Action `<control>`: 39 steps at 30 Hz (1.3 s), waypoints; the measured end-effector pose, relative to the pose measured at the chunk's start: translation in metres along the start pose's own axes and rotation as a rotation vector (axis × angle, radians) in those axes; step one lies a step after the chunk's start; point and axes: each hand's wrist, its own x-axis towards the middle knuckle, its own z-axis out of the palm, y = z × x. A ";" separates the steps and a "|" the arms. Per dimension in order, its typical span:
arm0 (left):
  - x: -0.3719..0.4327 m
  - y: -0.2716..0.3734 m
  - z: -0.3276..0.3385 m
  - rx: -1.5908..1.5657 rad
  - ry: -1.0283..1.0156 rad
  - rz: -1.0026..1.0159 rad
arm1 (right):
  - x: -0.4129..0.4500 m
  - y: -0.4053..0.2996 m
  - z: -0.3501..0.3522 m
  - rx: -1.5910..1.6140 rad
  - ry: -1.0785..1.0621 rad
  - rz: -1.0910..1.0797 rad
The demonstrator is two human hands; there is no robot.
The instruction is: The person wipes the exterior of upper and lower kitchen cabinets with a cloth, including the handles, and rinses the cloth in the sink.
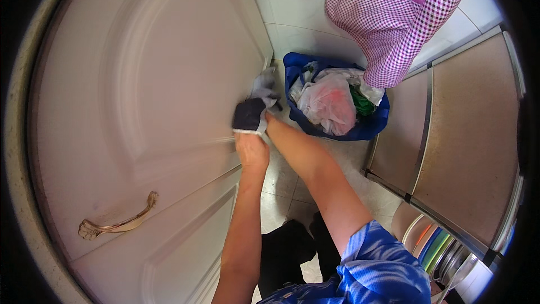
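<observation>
A dark cloth with a light edge (249, 115) lies over the fingers of my left hand (252, 148), close beside the pale panelled cabinet door (185, 67). My right hand (268, 119) is at the right side of the cloth and mostly hidden behind it. Blurred grey fabric (265, 82) extends upward from the dark part. The cloth covers the fingers of both hands, so their grip does not show.
A blue bag (295, 65) holding plastic bags stands on the tiled floor by the wall. Purple checked fabric (388, 29) hangs above it. A metal-edged shelf unit (468, 135) with stacked dishes (441, 249) is at right. A brass-coloured handle (120, 223) juts from the cabinet.
</observation>
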 end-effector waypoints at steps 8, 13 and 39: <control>-0.051 -0.005 -0.002 0.035 -0.029 -0.003 | -0.106 0.041 0.037 1.065 -0.314 0.632; -0.067 0.013 -0.028 -0.407 0.035 -0.292 | -0.144 -0.037 -0.033 1.360 -0.360 0.672; -0.138 0.361 -0.087 -1.392 -0.719 -0.974 | -0.296 -0.113 -0.438 -1.977 -0.936 0.010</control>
